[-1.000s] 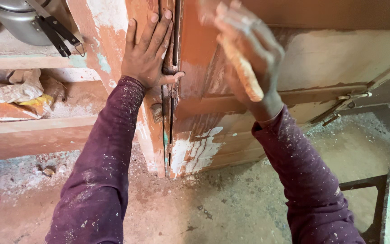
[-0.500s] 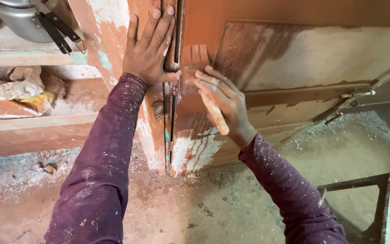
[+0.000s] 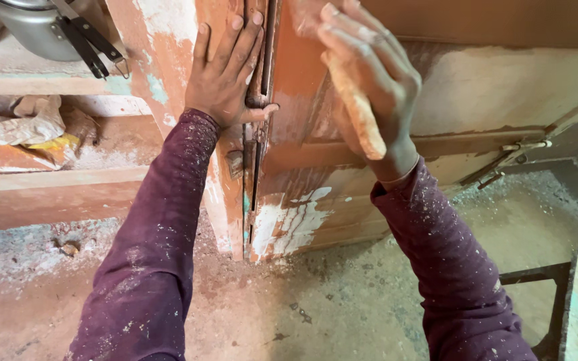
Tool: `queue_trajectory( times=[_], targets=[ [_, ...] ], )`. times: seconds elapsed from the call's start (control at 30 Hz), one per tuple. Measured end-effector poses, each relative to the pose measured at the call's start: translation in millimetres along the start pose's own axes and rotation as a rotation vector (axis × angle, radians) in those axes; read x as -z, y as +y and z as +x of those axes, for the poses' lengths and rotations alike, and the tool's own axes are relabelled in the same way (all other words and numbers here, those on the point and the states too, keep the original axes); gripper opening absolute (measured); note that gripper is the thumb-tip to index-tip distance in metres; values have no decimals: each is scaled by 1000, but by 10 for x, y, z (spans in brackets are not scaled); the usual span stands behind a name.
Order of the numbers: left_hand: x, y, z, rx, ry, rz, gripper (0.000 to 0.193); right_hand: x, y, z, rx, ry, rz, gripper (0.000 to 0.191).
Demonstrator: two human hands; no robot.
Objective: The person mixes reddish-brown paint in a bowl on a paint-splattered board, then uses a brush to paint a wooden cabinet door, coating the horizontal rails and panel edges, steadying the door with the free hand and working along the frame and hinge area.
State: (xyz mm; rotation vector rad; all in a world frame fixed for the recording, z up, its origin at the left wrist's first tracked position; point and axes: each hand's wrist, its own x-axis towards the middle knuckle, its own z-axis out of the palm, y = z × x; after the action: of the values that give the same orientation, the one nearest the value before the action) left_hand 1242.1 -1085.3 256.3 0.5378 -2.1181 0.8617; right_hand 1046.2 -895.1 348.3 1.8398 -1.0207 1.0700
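My left hand (image 3: 225, 73) lies flat with spread fingers on the worn wooden door frame (image 3: 168, 87), its thumb hooked at the hinge edge. My right hand (image 3: 369, 80) presses a folded tan piece of sandpaper (image 3: 356, 107) against the orange-brown wooden door (image 3: 476, 93), high near the hinge side. The door's paint is partly rubbed off, showing pale patches. Both sleeves are dark purple and speckled with dust.
Wooden shelves (image 3: 41, 180) at the left hold crumpled bags (image 3: 21, 127) and a metal pot with black handles (image 3: 41, 27). Dust covers the floor (image 3: 289, 301). A dark metal frame (image 3: 543, 281) stands at the lower right. A latch (image 3: 523, 147) hangs on the door.
My right hand has moved the sandpaper up the door from the lower position half a second ago, back toward the top. My left hand has stayed on the frame.
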Motion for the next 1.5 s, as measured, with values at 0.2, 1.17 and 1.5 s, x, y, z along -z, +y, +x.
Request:
queue_trajectory(
  times=[0.2,1.17,1.5],
  targets=[
    [31,-17,-18,-6,3,21,125,-191,-255,-292,-92,-116,112,21],
    [7,-40,-60,5,-66,-110,133,-282,-484,-597,-196,-214,186,24],
    [81,-1,-19,20,-84,-97,139,-22,-351,-177,-32,-170,270,21]
  ],
)
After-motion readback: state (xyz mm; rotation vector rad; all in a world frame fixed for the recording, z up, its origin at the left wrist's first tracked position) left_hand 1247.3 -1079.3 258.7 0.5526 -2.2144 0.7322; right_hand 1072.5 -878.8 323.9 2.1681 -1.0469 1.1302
